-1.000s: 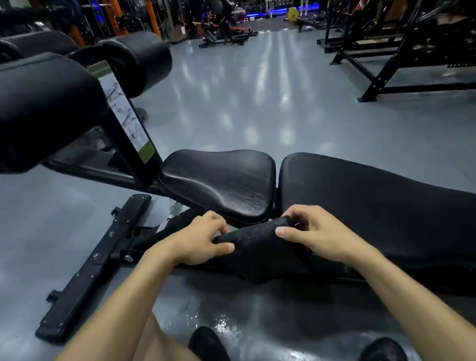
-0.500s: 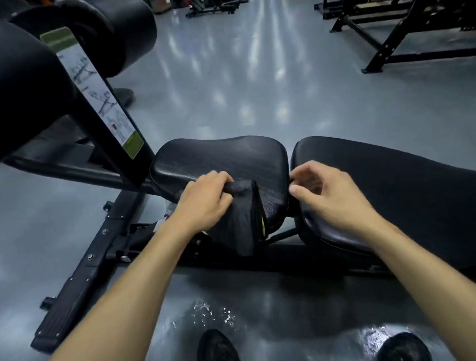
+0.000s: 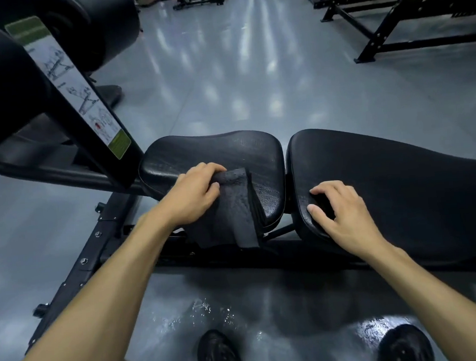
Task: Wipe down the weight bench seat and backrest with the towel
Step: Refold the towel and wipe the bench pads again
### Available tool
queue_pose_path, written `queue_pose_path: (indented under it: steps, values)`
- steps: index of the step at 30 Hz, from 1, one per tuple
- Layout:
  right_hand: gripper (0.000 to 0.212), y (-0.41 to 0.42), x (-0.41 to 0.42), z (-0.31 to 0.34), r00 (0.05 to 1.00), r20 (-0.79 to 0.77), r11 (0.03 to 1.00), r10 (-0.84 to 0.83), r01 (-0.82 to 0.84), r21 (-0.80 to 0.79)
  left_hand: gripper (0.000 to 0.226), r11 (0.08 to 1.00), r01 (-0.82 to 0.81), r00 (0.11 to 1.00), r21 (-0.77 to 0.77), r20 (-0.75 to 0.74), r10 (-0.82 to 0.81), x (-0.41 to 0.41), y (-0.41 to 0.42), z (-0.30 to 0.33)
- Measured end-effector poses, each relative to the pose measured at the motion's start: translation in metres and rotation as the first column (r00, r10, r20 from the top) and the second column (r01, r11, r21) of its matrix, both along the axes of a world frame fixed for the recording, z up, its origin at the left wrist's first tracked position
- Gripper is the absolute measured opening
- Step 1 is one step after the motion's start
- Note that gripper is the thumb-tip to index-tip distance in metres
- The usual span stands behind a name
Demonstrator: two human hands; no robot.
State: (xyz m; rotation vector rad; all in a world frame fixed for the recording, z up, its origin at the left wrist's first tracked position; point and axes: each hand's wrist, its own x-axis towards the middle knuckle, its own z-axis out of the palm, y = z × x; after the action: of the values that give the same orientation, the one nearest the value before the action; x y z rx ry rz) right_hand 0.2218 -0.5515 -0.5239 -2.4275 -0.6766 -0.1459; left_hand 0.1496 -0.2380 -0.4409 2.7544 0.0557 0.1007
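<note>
A black weight bench lies across the view, its seat pad [image 3: 229,155] in the middle and its long backrest pad [image 3: 396,185] to the right. My left hand [image 3: 192,195] grips a dark folded towel [image 3: 231,215] at the seat's near edge. The towel hangs down over that edge toward the frame. My right hand [image 3: 342,212] rests with fingers spread on the near left corner of the backrest, holding nothing.
A black post with an exercise chart sticker [image 3: 79,98] rises left of the seat, under thick roller pads [image 3: 96,23]. The bench's base rail [image 3: 76,278] runs along the grey floor. My black shoes [image 3: 219,355] stand on wet floor patches. Black racks [image 3: 389,20] stand far right.
The towel went from both hands to my left hand alone, which carried it up onto the seat's near edge. My right hand let go and settled on the backrest corner.
</note>
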Motion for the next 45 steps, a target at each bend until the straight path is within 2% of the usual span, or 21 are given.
queue_pose_path:
  steps: [3, 6, 8, 9, 11, 12, 13, 14, 16, 18, 20, 22, 24, 26, 29, 32, 34, 36, 39, 42, 45]
  values:
    - [0.03, 0.01, -0.009, 0.016, 0.999, 0.013, 0.998, 0.051, -0.052, 0.042, 0.029, 0.999, 0.017, 0.998, -0.046, 0.067, -0.014, -0.01, 0.009, 0.03]
    - [0.01, 0.039, -0.032, 0.053, 0.99, 0.042, 0.954, 0.136, -0.142, 0.265, 0.029, 0.995, -0.097, 0.971, -0.022, 0.219, 0.1, -0.022, 0.012, 0.059]
    - [0.011, 0.066, -0.047, 0.085, 0.96, -0.125, 0.892, 0.25, -0.179, 0.414, 0.03, 0.975, -0.22, 0.914, -0.001, 0.349, 0.207, -0.032, 0.011, 0.077]
    - [0.015, 0.079, -0.053, 0.099, 0.9, -0.265, 0.844, 0.347, -0.176, 0.506, 0.031, 0.964, -0.265, 0.876, 0.005, 0.419, 0.239, -0.038, 0.007, 0.083]
    - [0.037, 0.104, -0.057, 0.124, 0.669, -0.503, 0.707, 0.548, -0.049, 0.705, 0.034, 0.961, -0.274, 0.814, 0.03, 0.54, 0.215, -0.05, -0.008, 0.085]
    - [0.051, 0.113, -0.055, 0.134, 0.538, -0.568, 0.648, 0.623, 0.052, 0.76, 0.036, 0.969, -0.242, 0.81, 0.053, 0.56, 0.172, -0.055, -0.019, 0.079]
    - [0.058, 0.12, -0.052, 0.14, 0.452, -0.595, 0.612, 0.664, 0.128, 0.781, 0.039, 0.978, -0.195, 0.83, 0.075, 0.543, 0.124, -0.058, -0.032, 0.068]
    - [0.053, 0.124, -0.049, 0.142, 0.416, -0.606, 0.6, 0.678, 0.162, 0.783, 0.042, 0.986, -0.144, 0.866, 0.085, 0.492, 0.084, -0.06, -0.044, 0.053]
    - [0.026, 0.129, -0.042, 0.125, 0.487, -0.648, 0.692, 0.586, 0.116, 0.713, 0.043, 0.997, -0.052, 0.939, 0.051, 0.343, 0.031, -0.059, -0.059, 0.019]
    - [0.013, 0.126, -0.037, 0.095, 0.572, -0.7, 0.8, 0.428, 0.12, 0.588, 0.038, 0.995, 0.023, 0.977, -0.099, 0.214, -0.001, -0.06, -0.058, -0.007]
    - [0.011, 0.12, -0.031, 0.069, 0.591, -0.713, 0.817, 0.377, 0.15, 0.556, 0.029, 0.965, 0.065, 0.979, -0.253, 0.204, -0.012, -0.061, -0.05, -0.021]
    - [0.012, 0.118, -0.026, 0.062, 0.642, -0.686, 0.832, 0.343, 0.132, 0.539, 0.027, 0.969, 0.048, 0.961, -0.244, 0.277, 0.022, -0.061, -0.039, -0.028]
    - [0.013, 0.124, -0.019, 0.064, 0.721, -0.627, 0.865, 0.295, 0.078, 0.496, 0.037, 0.982, 0.004, 0.957, -0.191, 0.285, 0.052, -0.059, -0.031, -0.031]
    - [0.017, 0.129, -0.013, 0.07, 0.788, -0.55, 0.906, 0.277, -0.024, 0.422, 0.053, 0.997, -0.021, 0.954, -0.071, 0.298, 0.041, -0.056, -0.031, -0.035]
    - [0.028, 0.124, -0.002, 0.074, 0.906, -0.343, 0.966, 0.249, -0.209, 0.15, 0.06, 0.983, 0.012, 0.94, 0.185, 0.332, -0.074, -0.044, -0.038, -0.048]
    - [0.036, 0.09, 0.005, 0.071, 0.955, -0.19, 0.974, 0.226, -0.216, 0.075, 0.064, 0.911, 0.052, 0.938, 0.408, 0.293, -0.185, -0.039, -0.028, -0.063]
    - [0.042, 0.05, 0.01, 0.059, 0.978, -0.105, 0.984, 0.179, -0.176, 0.032, 0.077, 0.848, 0.125, 0.939, 0.515, 0.213, -0.268, -0.039, -0.008, -0.064]
    - [0.058, 0.005, 0.013, 0.04, 0.988, -0.083, 0.987, 0.131, -0.138, -0.082, 0.097, 0.765, 0.194, 0.938, 0.614, 0.112, -0.328, -0.036, 0.006, -0.059]
    - [0.08, -0.043, 0.011, 0.008, 0.987, -0.141, 0.962, 0.079, -0.112, -0.25, 0.114, 0.701, 0.221, 0.937, 0.678, 0.051, -0.345, -0.022, 0.006, -0.055]
    - [0.077, -0.055, 0.006, -0.009, 0.993, -0.098, 0.938, 0.067, -0.096, -0.332, 0.118, 0.69, 0.175, 0.933, 0.703, 0.106, -0.345, -0.018, -0.006, -0.06]
    - [0.074, -0.05, 0.004, -0.014, 0.998, -0.047, 0.935, 0.041, -0.055, -0.35, 0.11, 0.674, 0.169, 0.909, 0.719, 0.151, -0.389, -0.013, -0.041, -0.073]
